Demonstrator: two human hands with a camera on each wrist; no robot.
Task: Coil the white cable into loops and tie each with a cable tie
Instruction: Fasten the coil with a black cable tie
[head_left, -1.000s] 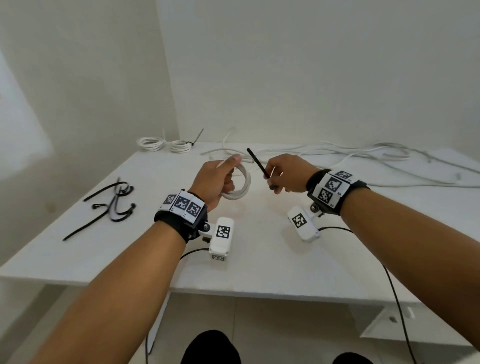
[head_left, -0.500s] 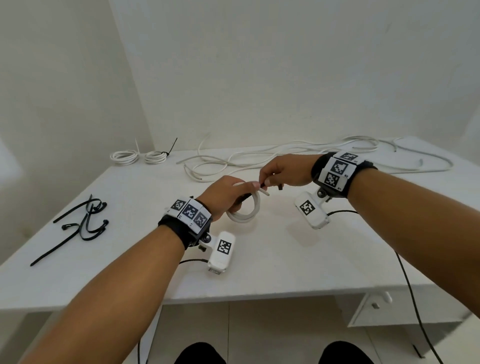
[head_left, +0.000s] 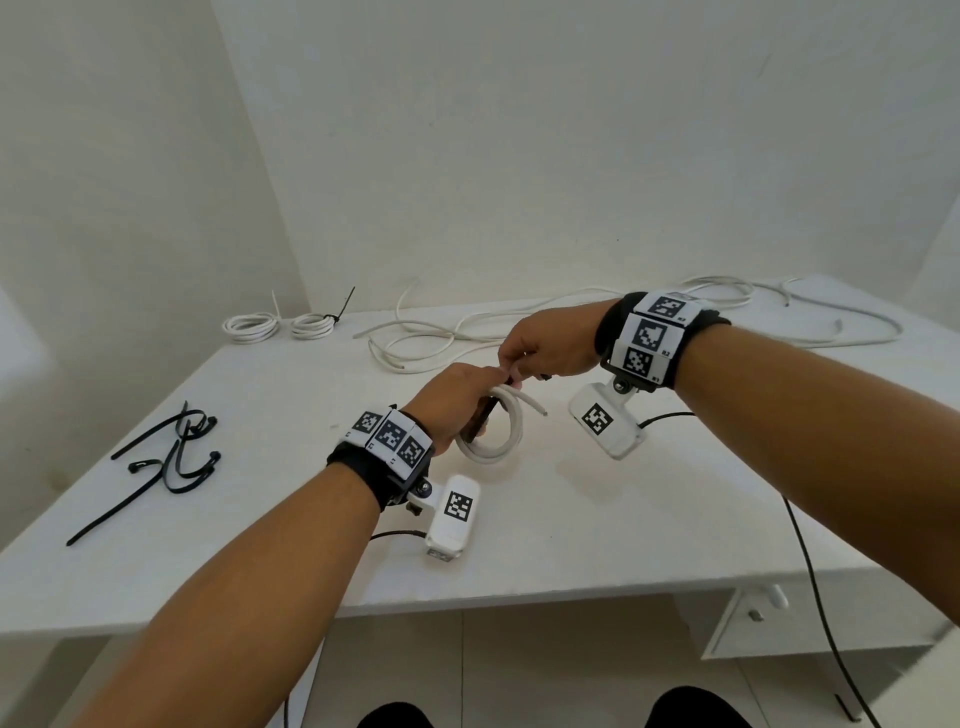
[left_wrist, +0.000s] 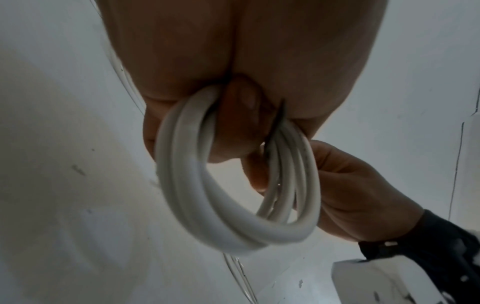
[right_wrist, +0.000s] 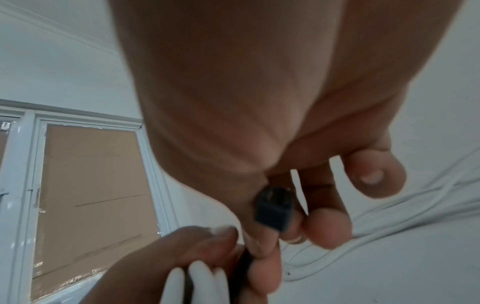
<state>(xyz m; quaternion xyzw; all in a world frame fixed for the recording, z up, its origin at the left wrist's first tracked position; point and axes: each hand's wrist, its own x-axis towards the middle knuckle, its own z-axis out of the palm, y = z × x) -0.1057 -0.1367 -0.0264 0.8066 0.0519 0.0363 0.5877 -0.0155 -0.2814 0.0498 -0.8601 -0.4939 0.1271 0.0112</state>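
1. Spanning the lower half of the head view, the white desk (head_left: 291, 561) is seen carrying all the cable.
2. Loose white cable (head_left: 613, 312) is spread along the far edge of the desk.
3. Two finished coils (head_left: 280, 326) are laid side by side at the far left corner, one bound with a black tie.
4. Spare black cable ties (head_left: 166, 462) are piled near the left edge.
5. The left hand (head_left: 452, 402) is closed round a small white coil (head_left: 498, 441), held just above the desk.
6. The right hand (head_left: 550, 345) is pinched on a black cable tie (right_wrist: 272, 209), whose head is seen between thumb and fingers, touching the coil's top.
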